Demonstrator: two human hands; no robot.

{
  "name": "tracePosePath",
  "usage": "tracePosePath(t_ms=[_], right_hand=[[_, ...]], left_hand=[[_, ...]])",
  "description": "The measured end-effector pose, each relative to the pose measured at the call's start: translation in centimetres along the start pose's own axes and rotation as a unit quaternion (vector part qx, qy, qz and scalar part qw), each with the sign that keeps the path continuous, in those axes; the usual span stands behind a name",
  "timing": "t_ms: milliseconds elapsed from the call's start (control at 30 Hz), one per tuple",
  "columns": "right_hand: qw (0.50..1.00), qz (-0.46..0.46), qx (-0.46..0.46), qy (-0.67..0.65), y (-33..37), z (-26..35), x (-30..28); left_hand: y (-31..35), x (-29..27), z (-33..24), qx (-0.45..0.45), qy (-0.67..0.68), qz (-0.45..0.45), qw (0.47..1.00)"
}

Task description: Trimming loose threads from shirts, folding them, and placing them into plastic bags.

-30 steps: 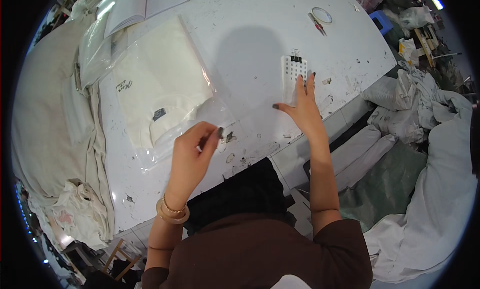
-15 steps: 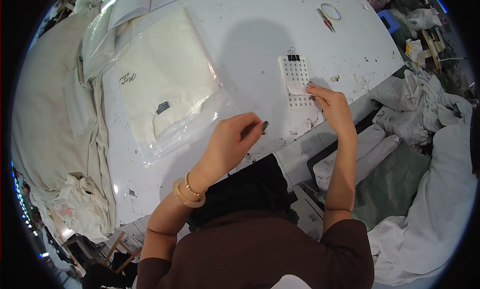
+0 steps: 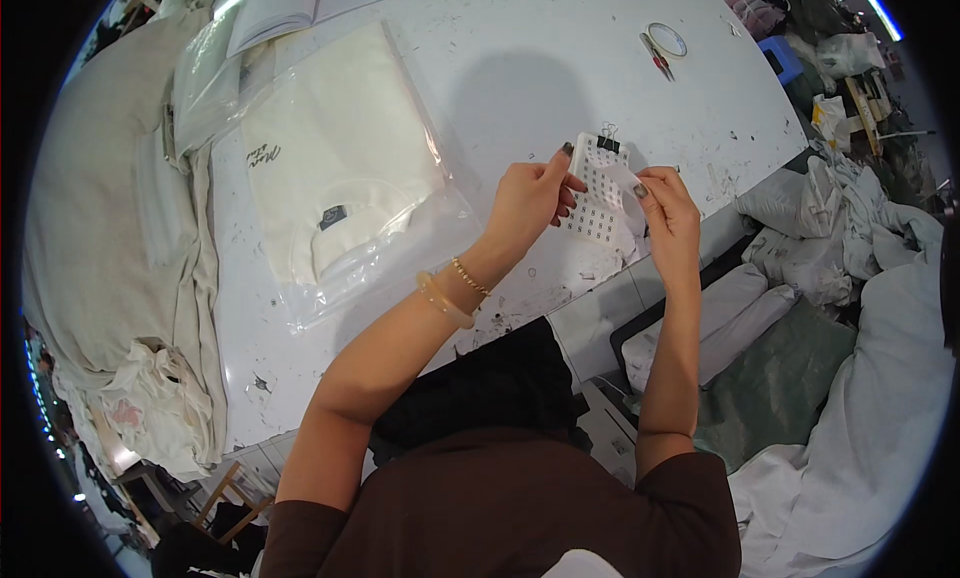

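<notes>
A stack of small white label sheets printed with rows of dark marks lies at the table's front right. A black binder clip grips its far end. The lower part of the top sheet is lifted and bent, pinched between thumb and fingers of my right hand. At the stack's left edge is my left hand, thumb up and apart from the half-curled fingers, whose tips reach over the sheets; nothing shows in its grasp. Further left, a cream folded garment lies inside a clear plastic bag.
Red-handled snips and a tape roll lie at the far right of the white table. An open notebook is at the far left. Beige fabric heaps along the left edge; wrapped bundles crowd the right.
My left hand has moved right and forward to the labels' left edge, its fingers spreading. My right hand has raised the top sheet's lower part higher. The stack has shifted slightly.
</notes>
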State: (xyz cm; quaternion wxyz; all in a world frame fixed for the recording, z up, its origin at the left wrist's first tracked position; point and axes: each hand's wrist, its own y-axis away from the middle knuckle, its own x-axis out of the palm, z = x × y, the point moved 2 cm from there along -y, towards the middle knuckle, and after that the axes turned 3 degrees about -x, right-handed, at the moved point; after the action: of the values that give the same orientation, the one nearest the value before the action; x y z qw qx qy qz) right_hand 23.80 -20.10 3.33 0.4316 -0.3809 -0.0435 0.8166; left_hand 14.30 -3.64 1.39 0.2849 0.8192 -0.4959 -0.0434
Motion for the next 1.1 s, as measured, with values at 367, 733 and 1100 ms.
tracePosePath(t_ms=[367,733,1100], right_hand=[[0.997,0.000,0.068,-0.030,2.4,0.6,0.9],[0.992,-0.021,0.122,0.027,1.5,-2.0,1.8],[0.994,-0.031,0.076,0.066,0.9,-1.3,1.6]], left_hand=[[-2.3,2.0,2.2,-0.074,0.064,0.174,0.980],[-2.4,2.4,3.1,-0.048,0.036,0.144,0.988],[-3.7,3.2,3.2,-0.068,0.011,0.127,0.989]])
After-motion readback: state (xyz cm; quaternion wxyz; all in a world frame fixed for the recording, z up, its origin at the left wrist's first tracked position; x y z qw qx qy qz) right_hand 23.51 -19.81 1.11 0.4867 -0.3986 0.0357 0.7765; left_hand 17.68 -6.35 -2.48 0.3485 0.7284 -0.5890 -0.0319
